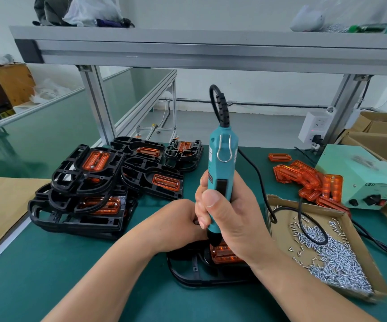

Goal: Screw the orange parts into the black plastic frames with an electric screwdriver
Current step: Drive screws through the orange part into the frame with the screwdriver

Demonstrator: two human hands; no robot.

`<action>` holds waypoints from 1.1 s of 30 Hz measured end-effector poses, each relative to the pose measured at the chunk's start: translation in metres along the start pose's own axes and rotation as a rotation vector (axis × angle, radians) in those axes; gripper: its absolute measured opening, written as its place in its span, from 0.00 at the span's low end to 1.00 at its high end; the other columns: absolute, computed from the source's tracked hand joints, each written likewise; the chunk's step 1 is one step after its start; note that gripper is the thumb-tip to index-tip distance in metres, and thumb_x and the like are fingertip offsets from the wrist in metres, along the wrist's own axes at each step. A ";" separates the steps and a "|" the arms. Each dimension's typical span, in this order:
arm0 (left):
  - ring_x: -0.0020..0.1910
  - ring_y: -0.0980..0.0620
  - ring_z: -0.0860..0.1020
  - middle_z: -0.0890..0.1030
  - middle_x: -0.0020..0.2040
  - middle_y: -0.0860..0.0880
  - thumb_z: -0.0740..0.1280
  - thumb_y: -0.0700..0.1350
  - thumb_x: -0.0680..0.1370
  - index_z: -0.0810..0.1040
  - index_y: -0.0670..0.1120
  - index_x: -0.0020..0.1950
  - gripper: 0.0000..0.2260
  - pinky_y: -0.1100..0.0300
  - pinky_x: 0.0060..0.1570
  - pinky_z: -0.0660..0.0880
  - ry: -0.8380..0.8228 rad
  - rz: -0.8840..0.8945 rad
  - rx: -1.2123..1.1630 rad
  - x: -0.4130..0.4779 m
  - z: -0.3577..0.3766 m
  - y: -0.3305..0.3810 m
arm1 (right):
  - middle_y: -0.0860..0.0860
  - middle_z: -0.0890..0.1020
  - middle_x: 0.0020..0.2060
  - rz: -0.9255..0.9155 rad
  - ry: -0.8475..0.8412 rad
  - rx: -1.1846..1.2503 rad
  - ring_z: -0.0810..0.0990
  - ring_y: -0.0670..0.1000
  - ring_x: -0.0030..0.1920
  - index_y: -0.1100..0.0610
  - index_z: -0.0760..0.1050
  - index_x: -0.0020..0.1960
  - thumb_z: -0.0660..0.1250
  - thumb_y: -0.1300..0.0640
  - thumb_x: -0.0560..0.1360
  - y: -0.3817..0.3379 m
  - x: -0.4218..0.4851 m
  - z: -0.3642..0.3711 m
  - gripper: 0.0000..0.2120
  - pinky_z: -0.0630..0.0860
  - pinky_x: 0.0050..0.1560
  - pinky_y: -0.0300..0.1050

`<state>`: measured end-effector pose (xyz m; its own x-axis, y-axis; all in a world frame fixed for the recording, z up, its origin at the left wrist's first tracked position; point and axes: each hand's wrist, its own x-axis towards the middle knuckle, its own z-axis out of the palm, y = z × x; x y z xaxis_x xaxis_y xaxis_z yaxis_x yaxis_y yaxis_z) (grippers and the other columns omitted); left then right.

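Observation:
My right hand (229, 219) grips a teal electric screwdriver (221, 168) held upright, its black tip pressed down onto an orange part (222, 254). That part sits in a black plastic frame (199, 274) lying on the green mat in front of me. My left hand (176, 225) is curled beside the screwdriver's tip, fingers closed at the frame's top edge; what it pinches is hidden. A heap of black frames with orange parts fitted (99, 182) lies to the left. Loose orange parts (311, 180) are piled at the right.
A cardboard tray of small silver screws (327, 254) lies at the right, with the screwdriver's black cable looping over it. A green power supply box (362, 180) stands behind the tray. An aluminium shelf (187, 49) spans overhead. Cardboard boxes (378, 133) stand at the far right.

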<state>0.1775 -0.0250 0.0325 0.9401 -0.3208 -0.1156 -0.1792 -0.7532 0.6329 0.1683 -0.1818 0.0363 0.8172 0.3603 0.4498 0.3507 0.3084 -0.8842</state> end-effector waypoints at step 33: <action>0.41 0.44 0.73 0.80 0.49 0.35 0.69 0.46 0.76 0.77 0.40 0.49 0.09 0.36 0.49 0.80 -0.029 -0.034 -0.022 -0.005 -0.004 0.010 | 0.52 0.76 0.38 -0.034 0.029 -0.081 0.71 0.59 0.37 0.50 0.75 0.55 0.77 0.51 0.75 -0.007 -0.006 -0.001 0.13 0.74 0.41 0.53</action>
<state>0.1719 -0.0285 0.0421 0.9366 -0.3119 -0.1594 -0.1403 -0.7510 0.6452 0.1611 -0.1871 0.0400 0.8170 0.3247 0.4765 0.4128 0.2476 -0.8765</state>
